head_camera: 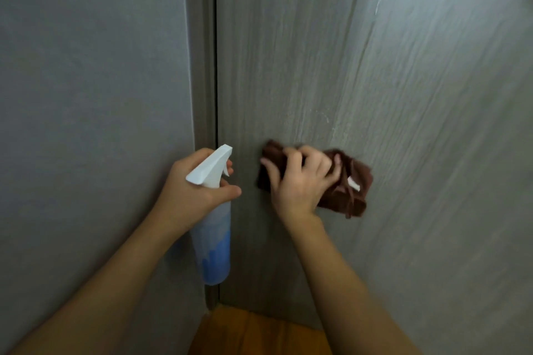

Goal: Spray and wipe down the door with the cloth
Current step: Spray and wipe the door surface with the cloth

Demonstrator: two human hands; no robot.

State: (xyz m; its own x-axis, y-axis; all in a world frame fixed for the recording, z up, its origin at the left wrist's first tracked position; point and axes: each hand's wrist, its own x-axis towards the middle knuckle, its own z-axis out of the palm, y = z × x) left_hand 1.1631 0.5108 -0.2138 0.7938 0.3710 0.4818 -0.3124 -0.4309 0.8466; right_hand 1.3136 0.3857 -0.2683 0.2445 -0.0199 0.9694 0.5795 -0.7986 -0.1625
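Against the door (360,81), low right: right hand (300,181) grips cloth (353,190) pressed flat, wiping step. Left hand (190,190) grips bottle (213,239) by the frame. Next likely: wipe toward unwiped panel.

A brown cloth (346,184) is pressed against the grey wood-grain door (375,66) by the right hand (300,181), whose fingers are curled into its folds. A spray bottle (213,222) with a white trigger head and blue liquid is gripped by the left hand (190,190) beside the door frame (203,52). An orange floor (253,334) is seen below.
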